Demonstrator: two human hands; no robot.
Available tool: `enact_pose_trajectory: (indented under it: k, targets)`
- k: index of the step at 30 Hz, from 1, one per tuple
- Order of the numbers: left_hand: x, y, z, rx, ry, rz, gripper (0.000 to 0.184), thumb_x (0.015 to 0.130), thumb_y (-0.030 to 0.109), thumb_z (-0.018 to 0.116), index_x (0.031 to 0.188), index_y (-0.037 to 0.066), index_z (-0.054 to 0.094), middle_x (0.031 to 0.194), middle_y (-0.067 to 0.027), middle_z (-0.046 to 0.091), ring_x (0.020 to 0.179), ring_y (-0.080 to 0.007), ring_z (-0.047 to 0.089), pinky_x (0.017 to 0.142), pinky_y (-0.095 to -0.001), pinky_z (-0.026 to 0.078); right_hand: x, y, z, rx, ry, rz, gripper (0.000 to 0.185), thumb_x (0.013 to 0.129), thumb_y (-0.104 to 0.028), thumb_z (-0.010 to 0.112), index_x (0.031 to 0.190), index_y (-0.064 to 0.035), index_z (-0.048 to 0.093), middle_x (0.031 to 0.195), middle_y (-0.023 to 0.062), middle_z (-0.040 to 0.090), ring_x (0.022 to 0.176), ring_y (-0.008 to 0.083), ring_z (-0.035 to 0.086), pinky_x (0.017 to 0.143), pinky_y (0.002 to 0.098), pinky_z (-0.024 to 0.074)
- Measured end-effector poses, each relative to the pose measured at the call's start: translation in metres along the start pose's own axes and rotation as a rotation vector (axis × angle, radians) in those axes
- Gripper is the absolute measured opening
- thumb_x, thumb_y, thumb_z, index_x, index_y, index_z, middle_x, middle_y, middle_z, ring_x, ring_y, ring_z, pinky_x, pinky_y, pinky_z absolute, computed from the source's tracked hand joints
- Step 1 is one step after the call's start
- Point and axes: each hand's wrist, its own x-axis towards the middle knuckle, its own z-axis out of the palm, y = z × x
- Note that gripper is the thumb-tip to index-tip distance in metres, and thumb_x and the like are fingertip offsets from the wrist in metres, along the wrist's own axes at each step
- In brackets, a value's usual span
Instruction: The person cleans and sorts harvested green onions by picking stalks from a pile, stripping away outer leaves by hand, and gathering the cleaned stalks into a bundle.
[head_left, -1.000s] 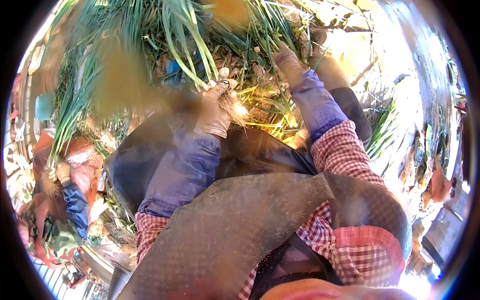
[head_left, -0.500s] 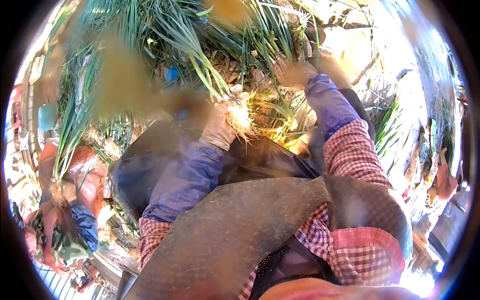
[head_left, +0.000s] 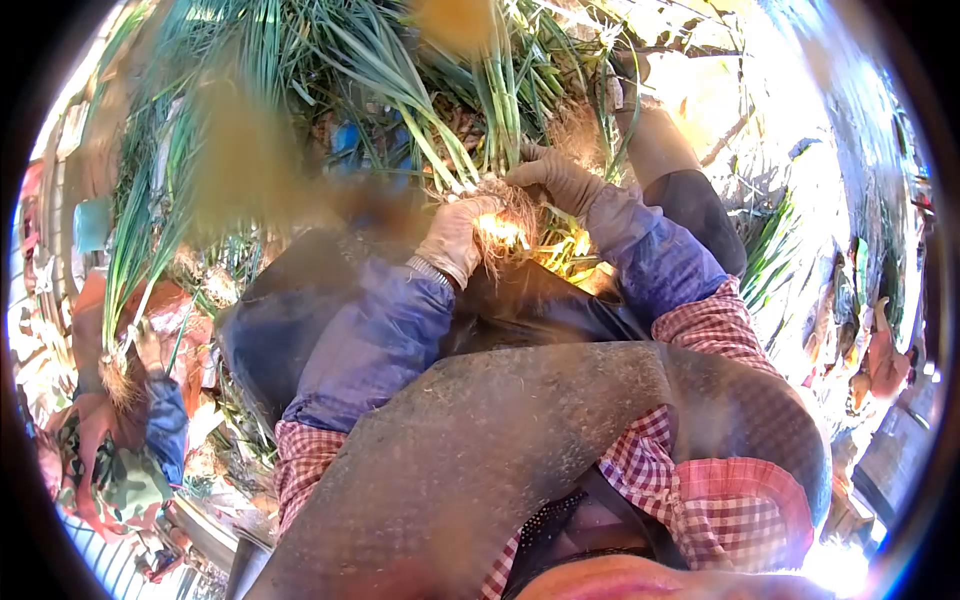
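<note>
My left hand (head_left: 453, 238), in a pale glove, is closed around the root end of some green onions (head_left: 440, 148), their leaves pointing up and away. Close beside it my right hand (head_left: 560, 180), also gloved, has its fingers bent around the base of a second bunch of green onions (head_left: 503, 105). The stringy brown roots (head_left: 508, 215) of the bunches meet between the two hands, in bright sunlight. Blurred spots on the lens hide part of the leaves left of my left hand.
A large heap of green onions (head_left: 230, 60) lies ahead and to the left. At far left a co-worker in camouflage (head_left: 130, 470) holds a bunch upright with roots (head_left: 122, 380) down. A dark apron (head_left: 480, 440) covers my lap. More green leaves (head_left: 775, 250) lie at right.
My right hand has come left and toward me from the heap, bringing a bunch of green onions against those in my left hand. My left hand has barely shifted.
</note>
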Motion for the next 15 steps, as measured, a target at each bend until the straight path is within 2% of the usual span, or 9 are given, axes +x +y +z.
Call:
enact_pose_trajectory:
  k: [5,8,11,12,13,15]
  targets:
    - [-0.003,-0.002,-0.004,-0.042,-0.002,-0.024,0.022,0.082,-0.002,0.048,0.103,-0.004,0.055,0.092,-0.0137,0.061,0.081,-0.0258,0.062,0.073,-0.0382,0.055,0.006,0.000,0.006,0.153,-0.033,-0.040,0.027,0.068,-0.016,0.067,0.094,-0.0078,0.063,0.067,-0.0024,0.056,0.054,0.0061,0.046,0.047,0.0193,0.0342]
    - [-0.003,0.000,-0.001,-0.087,-0.062,-0.016,0.024,0.080,-0.004,0.047,0.103,-0.006,0.053,0.095,-0.0173,0.060,0.084,-0.0292,0.062,0.077,-0.0417,0.055,0.008,-0.002,0.009,0.254,-0.019,-0.116,0.034,0.067,-0.008,0.068,0.100,-0.0065,0.058,0.071,-0.0021,0.058,0.046,0.0045,0.046,0.042,0.0154,0.0365]
    - [0.000,0.002,0.001,-0.068,-0.008,0.008,0.027,0.078,-0.006,0.043,0.103,-0.007,0.053,0.097,-0.0170,0.060,0.085,-0.0299,0.062,0.077,-0.0420,0.054,0.006,-0.024,0.014,0.413,-0.014,-0.234,0.023,0.078,-0.012,0.060,0.101,-0.0063,0.058,0.065,0.0001,0.056,0.047,0.0075,0.046,0.051,0.0222,0.0434]
    - [-0.002,0.002,0.002,-0.020,0.025,0.023,0.030,0.076,-0.008,0.041,0.104,-0.007,0.053,0.097,-0.0171,0.060,0.086,-0.0297,0.061,0.078,-0.0424,0.054,0.000,-0.039,0.029,0.604,0.146,-0.260,0.022,0.083,-0.014,0.053,0.102,-0.0038,0.057,0.063,0.0019,0.054,0.047,0.0105,0.046,0.055,0.0293,0.0451]
    - [0.000,-0.002,-0.001,-0.023,0.024,0.025,0.030,0.076,-0.008,0.041,0.104,-0.007,0.053,0.097,-0.0171,0.060,0.086,-0.0297,0.061,0.078,-0.0424,0.054,0.000,-0.039,0.028,0.600,0.146,-0.259,0.022,0.083,-0.014,0.053,0.102,-0.0038,0.057,0.063,0.0019,0.054,0.047,0.0105,0.046,0.055,0.0293,0.0451]
    - [0.006,-0.006,-0.007,-0.045,-0.023,0.091,0.032,0.075,-0.008,0.040,0.104,-0.007,0.053,0.096,-0.0170,0.059,0.086,-0.0289,0.061,0.078,-0.0428,0.054,0.007,-0.038,0.019,0.728,0.199,-0.167,0.025,0.084,-0.013,0.050,0.105,0.0003,0.053,0.063,0.0043,0.054,0.049,0.0132,0.048,0.057,0.0361,0.0461]
